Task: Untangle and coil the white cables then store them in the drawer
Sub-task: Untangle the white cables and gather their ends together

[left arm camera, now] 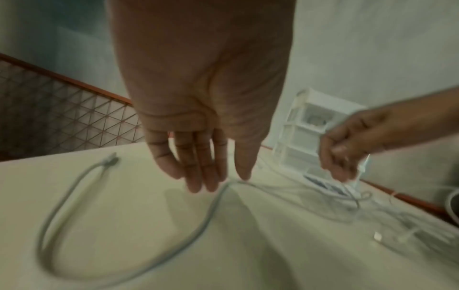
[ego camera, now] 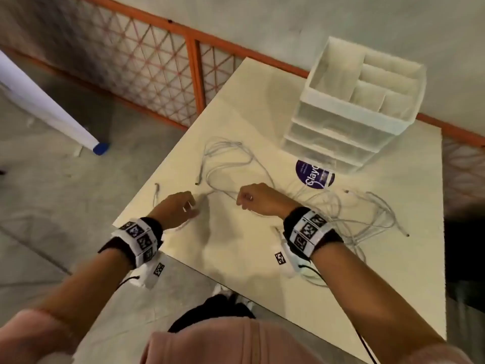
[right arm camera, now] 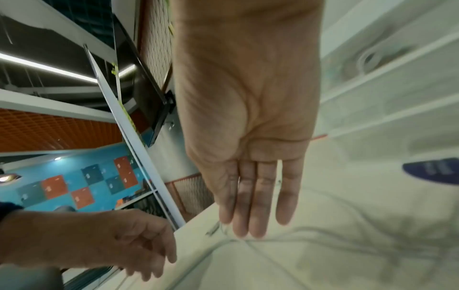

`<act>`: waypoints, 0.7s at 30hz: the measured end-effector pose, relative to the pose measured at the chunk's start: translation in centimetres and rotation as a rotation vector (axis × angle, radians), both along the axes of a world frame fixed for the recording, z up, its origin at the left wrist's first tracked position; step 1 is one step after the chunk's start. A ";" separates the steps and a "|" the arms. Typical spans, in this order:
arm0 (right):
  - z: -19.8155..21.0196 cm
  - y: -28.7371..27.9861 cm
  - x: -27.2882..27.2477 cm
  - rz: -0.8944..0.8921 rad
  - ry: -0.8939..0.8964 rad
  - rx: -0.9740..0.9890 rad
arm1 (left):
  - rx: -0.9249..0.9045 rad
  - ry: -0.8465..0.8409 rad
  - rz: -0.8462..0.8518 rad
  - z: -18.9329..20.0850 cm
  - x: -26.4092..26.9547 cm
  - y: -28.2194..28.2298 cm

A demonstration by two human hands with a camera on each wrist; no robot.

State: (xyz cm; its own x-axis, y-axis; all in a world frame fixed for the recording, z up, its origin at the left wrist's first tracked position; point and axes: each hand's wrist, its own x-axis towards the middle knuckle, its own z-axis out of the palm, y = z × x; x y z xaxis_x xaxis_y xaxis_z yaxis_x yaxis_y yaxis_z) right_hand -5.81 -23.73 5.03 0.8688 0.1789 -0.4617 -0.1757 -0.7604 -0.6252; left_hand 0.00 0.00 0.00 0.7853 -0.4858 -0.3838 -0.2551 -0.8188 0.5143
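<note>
Several white cables (ego camera: 225,158) lie tangled on the cream table (ego camera: 236,264), with a denser heap (ego camera: 354,214) at the right. A white drawer unit (ego camera: 354,114) stands at the far right corner with its drawers closed. My left hand (ego camera: 193,206) hovers over the near-left part of the tangle. Its fingers (left arm camera: 198,176) are straight, with the tips at a bend in a cable (left arm camera: 211,212). My right hand (ego camera: 242,200) is beside it, with thumb and fingers pinching a thin cable (right arm camera: 273,235) that runs on into the heap.
A purple round sticker (ego camera: 315,174) lies in front of the drawer unit (left arm camera: 298,137). A loose cable end (left arm camera: 111,159) rests near the table's left edge. An orange-framed mesh fence (ego camera: 157,69) runs behind the table. The floor drops off to the left.
</note>
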 end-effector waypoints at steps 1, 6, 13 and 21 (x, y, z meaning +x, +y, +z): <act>-0.7 0.9 1.0 0.014 -0.017 -0.017 | 0.061 0.017 0.002 -0.5 -0.1 0.1; -2.6 3.8 3.1 0.110 -0.081 -0.073 | 0.092 0.016 -0.014 -1.3 -1.7 -1.1; -1.9 2.6 3.8 0.098 -0.131 -0.055 | -0.415 -0.120 -0.057 1.8 -1.6 -2.6; 5.2 -6.5 2.5 -0.209 -0.208 0.304 | -0.420 -0.379 -0.028 3.3 0.3 -3.9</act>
State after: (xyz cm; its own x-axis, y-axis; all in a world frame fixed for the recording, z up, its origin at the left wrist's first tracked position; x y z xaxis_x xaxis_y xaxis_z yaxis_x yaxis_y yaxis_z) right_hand -3.32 -30.25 10.26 0.9698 0.0897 -0.2266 -0.1536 -0.4972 -0.8539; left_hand 0.34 -3.90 3.35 0.8152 -0.5586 0.1534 -0.5041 -0.5536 0.6629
